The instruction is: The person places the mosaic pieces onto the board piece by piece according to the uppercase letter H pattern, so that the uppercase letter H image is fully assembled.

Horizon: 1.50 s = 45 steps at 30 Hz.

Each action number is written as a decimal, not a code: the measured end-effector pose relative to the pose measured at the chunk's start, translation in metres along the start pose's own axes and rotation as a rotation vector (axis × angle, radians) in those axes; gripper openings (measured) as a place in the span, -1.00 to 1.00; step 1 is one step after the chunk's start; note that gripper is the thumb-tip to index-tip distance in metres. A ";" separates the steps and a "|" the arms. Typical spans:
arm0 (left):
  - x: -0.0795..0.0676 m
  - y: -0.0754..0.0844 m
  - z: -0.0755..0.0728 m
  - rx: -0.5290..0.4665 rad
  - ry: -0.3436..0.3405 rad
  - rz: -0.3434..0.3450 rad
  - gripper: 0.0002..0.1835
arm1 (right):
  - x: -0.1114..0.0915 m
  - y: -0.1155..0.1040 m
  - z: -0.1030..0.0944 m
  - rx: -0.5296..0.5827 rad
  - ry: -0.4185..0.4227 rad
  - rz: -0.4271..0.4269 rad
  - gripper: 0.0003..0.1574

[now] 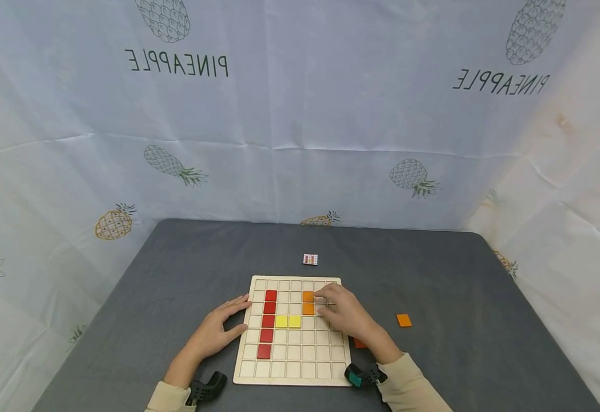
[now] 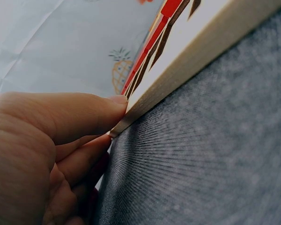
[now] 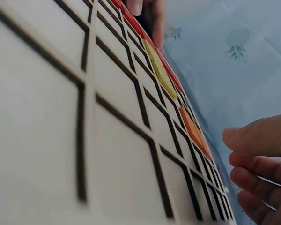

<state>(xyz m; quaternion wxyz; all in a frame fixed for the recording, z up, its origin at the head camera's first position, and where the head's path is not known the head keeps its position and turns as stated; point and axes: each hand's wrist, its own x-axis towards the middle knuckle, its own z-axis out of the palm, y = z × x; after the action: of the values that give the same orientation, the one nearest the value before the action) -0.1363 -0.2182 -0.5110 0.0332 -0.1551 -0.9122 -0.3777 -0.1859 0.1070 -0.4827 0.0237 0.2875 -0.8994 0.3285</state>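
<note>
A wooden grid board (image 1: 292, 369) lies flat on the grey table. My left hand (image 1: 217, 331) rests against its left edge, fingers spread and thumb apart; in the left wrist view the thumb (image 2: 91, 112) touches the board's rim. Several red tiles (image 1: 267, 321) form a column on the board's left side. Two yellow tiles (image 1: 287, 321) sit in a row beside it, and two orange tiles (image 1: 307, 302) are stacked in one column further right. Over the board, just right of the orange tiles, hovers my right hand (image 1: 345, 311), fingers loosely bent, nothing visible between thumb and fingers.
One loose orange tile (image 1: 404, 320) lies on the table (image 1: 449, 286) to the right. Another orange-red tile (image 1: 359, 343) is partly hidden by my right wrist. Behind the board lies a small patterned card (image 1: 310, 259). A pineapple-print cloth (image 1: 300, 114) hangs behind.
</note>
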 end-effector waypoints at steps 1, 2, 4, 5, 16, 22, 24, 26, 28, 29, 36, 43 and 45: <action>0.000 0.000 0.000 0.000 0.000 0.000 -0.45 | -0.002 0.001 -0.003 0.015 -0.002 0.022 -0.63; 0.000 0.000 0.000 0.002 0.000 0.000 -0.45 | -0.005 0.003 -0.007 0.018 -0.001 0.035 -0.61; 0.000 0.001 0.000 0.002 -0.001 -0.001 -0.45 | -0.010 0.008 -0.012 0.018 -0.001 0.064 -0.59; 0.000 0.001 -0.001 0.001 -0.002 -0.002 -0.45 | -0.013 0.011 -0.014 0.019 0.003 0.075 -0.58; 0.000 0.002 0.000 0.000 -0.009 -0.028 -0.45 | -0.048 0.040 -0.037 -0.049 0.079 0.100 -0.53; 0.000 0.003 0.000 0.005 -0.004 -0.027 -0.46 | -0.068 0.056 -0.056 -0.096 0.109 0.134 -0.52; 0.000 0.003 0.000 0.006 -0.003 -0.025 -0.46 | -0.075 0.063 -0.062 -0.118 0.120 0.138 -0.51; 0.000 0.003 0.000 0.006 -0.004 -0.024 -0.46 | -0.083 0.068 -0.067 -0.135 0.133 0.142 -0.50; 0.000 0.003 0.000 0.004 -0.009 -0.027 -0.46 | -0.090 0.074 -0.071 -0.150 0.147 0.147 -0.50; 0.000 0.003 0.000 0.002 -0.011 -0.028 -0.46 | -0.094 0.077 -0.073 -0.158 0.155 0.150 -0.49; -0.001 0.003 -0.001 0.002 -0.012 -0.030 -0.45 | -0.109 0.090 -0.081 -0.158 0.181 0.177 -0.50; 0.000 0.003 0.000 0.004 -0.008 -0.019 -0.45 | -0.114 0.096 -0.084 -0.142 0.147 0.247 -0.57; 0.000 0.003 0.000 0.003 -0.007 -0.022 -0.45 | -0.114 0.097 -0.084 -0.141 0.144 0.257 -0.60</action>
<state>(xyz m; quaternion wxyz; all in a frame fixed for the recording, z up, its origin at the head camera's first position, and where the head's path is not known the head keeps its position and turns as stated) -0.1358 -0.2164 -0.5092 0.0258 -0.1462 -0.9145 -0.3763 -0.1545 0.2753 -0.4992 0.0661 0.1435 -0.9455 0.2846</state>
